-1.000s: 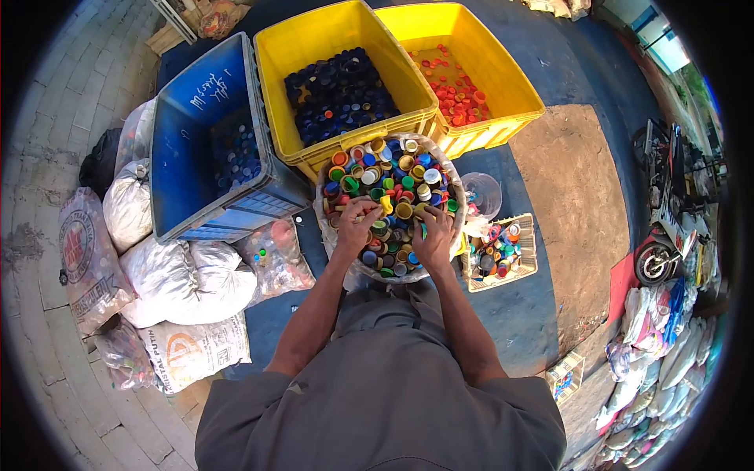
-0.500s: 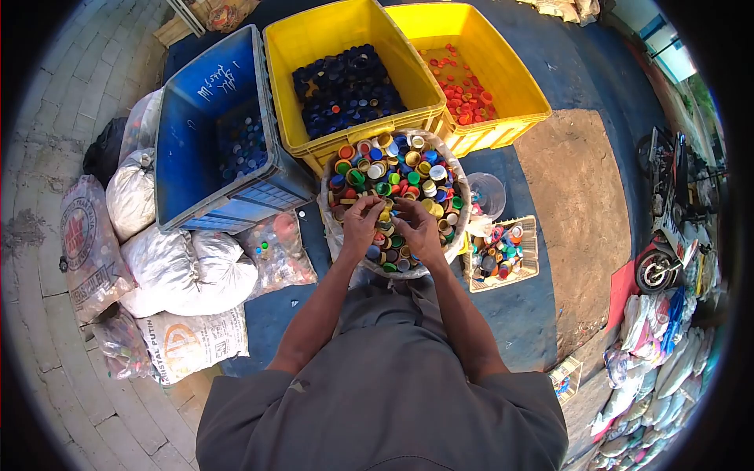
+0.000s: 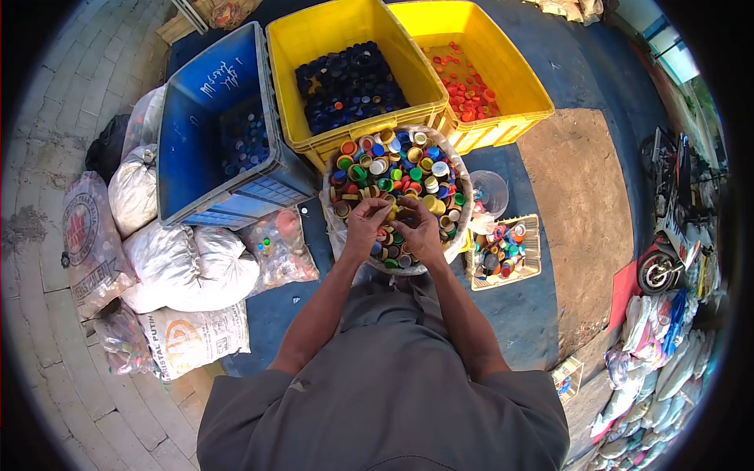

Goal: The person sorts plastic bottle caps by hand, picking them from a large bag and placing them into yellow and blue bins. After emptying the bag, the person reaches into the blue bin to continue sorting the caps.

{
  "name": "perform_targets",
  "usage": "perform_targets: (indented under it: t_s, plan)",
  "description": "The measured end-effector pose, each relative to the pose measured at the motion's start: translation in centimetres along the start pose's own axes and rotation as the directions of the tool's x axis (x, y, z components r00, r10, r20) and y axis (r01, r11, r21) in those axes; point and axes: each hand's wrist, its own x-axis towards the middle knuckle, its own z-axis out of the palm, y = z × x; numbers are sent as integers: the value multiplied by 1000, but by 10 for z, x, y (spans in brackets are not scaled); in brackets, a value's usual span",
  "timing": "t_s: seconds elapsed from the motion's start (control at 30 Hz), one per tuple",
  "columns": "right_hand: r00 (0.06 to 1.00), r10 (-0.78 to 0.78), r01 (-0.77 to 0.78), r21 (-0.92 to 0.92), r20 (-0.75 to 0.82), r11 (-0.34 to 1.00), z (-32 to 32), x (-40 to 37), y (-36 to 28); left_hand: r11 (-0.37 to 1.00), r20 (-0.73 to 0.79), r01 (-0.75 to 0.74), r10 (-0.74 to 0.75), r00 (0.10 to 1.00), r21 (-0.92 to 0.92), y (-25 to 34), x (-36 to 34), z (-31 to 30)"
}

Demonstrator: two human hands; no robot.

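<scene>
A round sack point(image 3: 465, 228) full of mixed bottle caps point(image 3: 404, 169) stands right before me, below the bins. Over its middle are both hands, close together. My left hand point(image 3: 366, 225) has its fingers bent into a pinch; my right hand point(image 3: 422, 228) is bent the same way just across from it. Something small and yellowish shows between the fingertips, too small to make out, and I cannot tell which hand bears it.
A blue bin point(image 3: 271, 169) and a yellow bin point(image 3: 314, 145) holding dark caps stand beyond the sack. Another yellow bin point(image 3: 510, 125) has red caps. To the right sits a small crate point(image 3: 503, 279); filled sacks point(image 3: 188, 271) lie left. A motorcycle point(image 3: 667, 243) stands far right.
The whole view has shifted very slightly. Both hands remain over the sack, with only small movements of the fingers.
</scene>
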Motion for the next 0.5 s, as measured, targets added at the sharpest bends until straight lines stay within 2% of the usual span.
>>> perform_targets:
  t_s: [0.13, 0.2, 0.3, 0.33, 0.4, 0.43, 0.5]
  plan:
    - [995, -84, 83, -16, -60, 996, -5, 5, 19, 995, 25, -54, 57, 998, -79, -7, 1, 2]
    - [994, -88, 88, -2, -64, 996, -6, 5, 20, 994, 9, 8, -7, 1000, -107, -3, -1, 5]
    - [999, -16, 1, -327, -44, 945, -12, 8, 24, 977, 48, 104, -97, 994, -184, 10, -7, 12]
    - [998, 20, -38, -321, -59, 946, -14, 8, 26, 967, 72, 138, -125, 989, -213, 12, -7, 13]
    - [992, 91, -114, -303, -90, 946, -15, 10, 27, 980, 45, 72, -64, 997, -187, 12, -8, 14]
    - [991, 52, -79, -229, -123, 970, -15, 9, 26, 984, 35, 42, -36, 999, -174, 11, -8, 15]
    - [979, -19, 2, -83, -201, 997, -15, 6, 23, 995, -37, -12, 16, 999, 104, 5, -3, 9]
